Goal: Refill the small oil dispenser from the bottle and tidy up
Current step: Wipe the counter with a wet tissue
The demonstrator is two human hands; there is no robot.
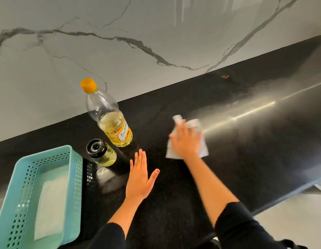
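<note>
A clear plastic oil bottle (109,115) with an orange cap stands upright on the black counter (174,203), about half full of yellow oil. Just in front of it and to its left sits the small glass oil dispenser (102,152) with a black lid, holding yellow oil. My left hand (141,175) lies flat on the counter, fingers together and thumb out, right of the dispenser and not touching it. My right hand (186,141) presses flat on a white paper tissue (201,124) spread on the counter, right of the bottle; the hand is motion-blurred.
A teal perforated plastic basket (18,196) with folded white tissues inside sits at the near left. A white marble-veined wall (156,33) runs behind the counter. The counter's front edge runs along the right, with pale floor beyond. A small brown speck (226,76) lies far back.
</note>
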